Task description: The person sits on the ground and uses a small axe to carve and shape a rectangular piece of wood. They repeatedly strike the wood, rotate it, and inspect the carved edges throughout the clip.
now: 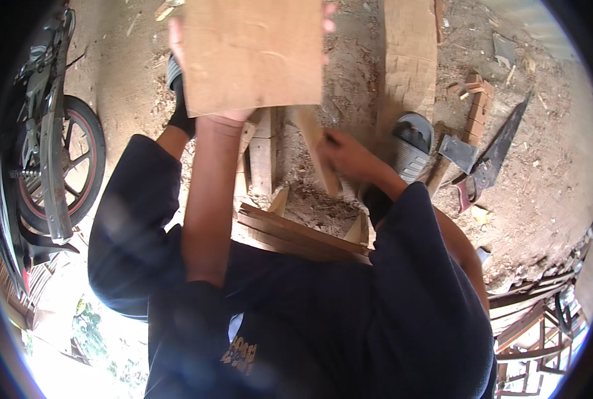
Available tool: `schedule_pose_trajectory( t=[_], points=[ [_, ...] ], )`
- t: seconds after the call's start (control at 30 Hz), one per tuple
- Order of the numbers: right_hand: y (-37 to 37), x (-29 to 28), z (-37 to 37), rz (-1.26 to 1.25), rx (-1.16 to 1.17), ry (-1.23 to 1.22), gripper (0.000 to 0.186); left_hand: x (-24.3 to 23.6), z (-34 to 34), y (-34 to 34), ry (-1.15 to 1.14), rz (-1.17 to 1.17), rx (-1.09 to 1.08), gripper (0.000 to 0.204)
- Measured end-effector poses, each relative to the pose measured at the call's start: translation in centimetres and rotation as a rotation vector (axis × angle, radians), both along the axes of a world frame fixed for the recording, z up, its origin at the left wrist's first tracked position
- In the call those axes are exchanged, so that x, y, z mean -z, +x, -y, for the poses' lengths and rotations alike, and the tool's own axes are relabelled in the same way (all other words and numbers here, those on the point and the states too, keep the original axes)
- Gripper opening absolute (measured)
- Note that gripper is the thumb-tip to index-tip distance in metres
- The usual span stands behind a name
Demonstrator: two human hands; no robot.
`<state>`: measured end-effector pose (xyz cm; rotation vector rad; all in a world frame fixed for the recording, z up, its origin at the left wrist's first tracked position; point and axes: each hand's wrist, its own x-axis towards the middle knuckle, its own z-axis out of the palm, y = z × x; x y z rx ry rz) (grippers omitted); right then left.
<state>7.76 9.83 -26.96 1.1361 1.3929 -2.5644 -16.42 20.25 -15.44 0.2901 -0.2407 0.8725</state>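
My left hand holds a flat square wooden board up close to the camera. The board hides most of the hand; fingertips show at its left and right edges. My right hand is lower and to the right, closed around a narrow wooden strip that slants up to the left over the dirt ground. A stack of thin wooden slats lies between my knees, just below both hands.
A thick plank lies on the sawdust-strewn ground beside my grey sandal. A hatchet, a handsaw and small wood blocks lie to the right. A motorcycle stands at the left.
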Motion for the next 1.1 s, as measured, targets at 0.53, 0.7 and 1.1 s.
schedule_pose_trajectory(
  t=[0.53,0.7,1.1],
  points=[
    [2.3,2.1,-6.9,-0.404,0.809,-1.08,0.058,-1.6,1.9,3.0,-0.382,-1.407,-0.49,0.115],
    [1.2,1.3,-7.2,-0.282,0.945,-1.043,0.057,0.3,2.2,6.1,0.223,-2.008,-0.489,0.115],
    [1.4,-1.3,-7.8,-0.296,0.92,-0.795,0.057,1.8,2.3,7.6,1.186,-2.174,-0.326,0.117]
  ],
)
